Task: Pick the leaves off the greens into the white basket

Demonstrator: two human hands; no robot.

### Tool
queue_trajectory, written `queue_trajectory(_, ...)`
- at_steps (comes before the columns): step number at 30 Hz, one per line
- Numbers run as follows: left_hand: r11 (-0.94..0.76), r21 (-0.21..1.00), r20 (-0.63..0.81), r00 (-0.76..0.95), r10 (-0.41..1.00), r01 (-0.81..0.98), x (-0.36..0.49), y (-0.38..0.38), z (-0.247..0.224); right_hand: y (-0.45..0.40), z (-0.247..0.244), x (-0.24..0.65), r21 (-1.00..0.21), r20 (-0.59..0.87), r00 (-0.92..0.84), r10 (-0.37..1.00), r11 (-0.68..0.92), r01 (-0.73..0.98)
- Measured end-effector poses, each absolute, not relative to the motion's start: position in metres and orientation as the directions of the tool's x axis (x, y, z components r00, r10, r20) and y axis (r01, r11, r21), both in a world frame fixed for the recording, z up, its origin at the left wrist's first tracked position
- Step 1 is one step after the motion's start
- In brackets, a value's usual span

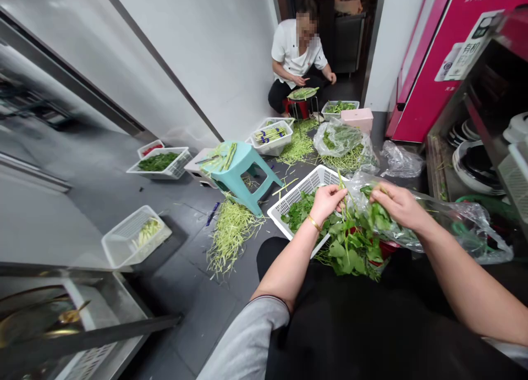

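My left hand [329,205], with a bracelet at its wrist, is closed in a pinch on thin green stems above a pile of leafy greens [350,253]. To its right, my right hand [395,203] is closed around a bunch of leaves [379,217]. The pile lies close to my lap, over something red that is mostly hidden. Just left of it stands a white perforated basket [284,208] with more loose leaves in it. A clear plastic bag [437,215] spreads out beneath and beyond my right hand.
A teal stool [239,163] carries green stalks, with pale peelings [231,234] heaped beside it. White baskets [272,141] of vegetables stand on the floor. Opposite, a person in white [295,50] sits at a small round stool [303,94]. Shelves of dishes [478,165] flank my right.
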State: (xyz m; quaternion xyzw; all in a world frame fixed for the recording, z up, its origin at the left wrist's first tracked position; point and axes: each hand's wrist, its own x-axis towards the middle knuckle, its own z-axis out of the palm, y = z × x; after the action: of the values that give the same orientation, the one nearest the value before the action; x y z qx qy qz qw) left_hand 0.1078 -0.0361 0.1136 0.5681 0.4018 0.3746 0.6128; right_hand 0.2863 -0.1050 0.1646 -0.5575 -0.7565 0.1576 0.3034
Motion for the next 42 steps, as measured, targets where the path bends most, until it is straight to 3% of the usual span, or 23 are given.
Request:
queue_trajectory(2,0.051,0.998,-0.055,0.373,0.926,0.022,0.109,-0.033,0.115,-0.110,0.153,0.279,-0.580,0.169,-0.221,0.961,0.278,0.766)
queue_trajectory(6,0.034,0.999,-0.041,0.381,0.924,0.026,0.113,-0.036,0.115,-0.110,0.133,0.259,-0.366,0.020,-0.321,0.947,0.306,0.879)
queue_trajectory(11,0.122,0.992,-0.107,0.453,0.885,-0.005,0.113,-0.047,0.111,-0.099,0.136,0.260,-0.143,0.218,-0.167,0.962,0.200,0.969)
queue_trajectory(13,0.135,0.990,-0.105,0.458,0.883,-0.034,0.111,-0.048,0.110,-0.099,0.139,0.267,-0.198,0.284,-0.136,0.949,0.197,0.960)
queue_trajectory(17,0.151,0.978,-0.070,0.451,0.890,-0.145,0.105,-0.045,0.111,-0.109,0.138,0.278,-0.569,0.316,-0.153,0.936,0.316,0.759)
queue_trajectory(19,0.156,0.970,-0.057,0.448,0.892,-0.188,0.104,-0.043,0.111,-0.115,0.134,0.274,-0.656,0.297,-0.152,0.943,0.317,0.685)
queue_trajectory(25,0.178,0.933,-0.061,0.351,0.934,-0.311,0.106,-0.043,0.102,-0.109,0.102,0.245,-0.694,0.228,-0.072,0.971,0.214,0.688)
queue_trajectory(31,0.194,0.912,-0.083,0.302,0.950,-0.361,0.087,-0.044,0.085,-0.078,0.078,0.237,-0.794,0.046,-0.260,0.965,0.193,0.577)
queue_trajectory(37,0.166,0.972,-0.120,0.256,0.959,-0.168,0.063,-0.042,0.067,-0.059,0.079,0.230,-0.695,0.050,-0.278,0.959,0.234,0.680)
queue_trajectory(42,0.181,0.977,-0.141,0.284,0.948,-0.118,0.053,-0.036,0.050,-0.053,0.075,0.234,-0.778,0.018,-0.206,0.978,0.143,0.612)
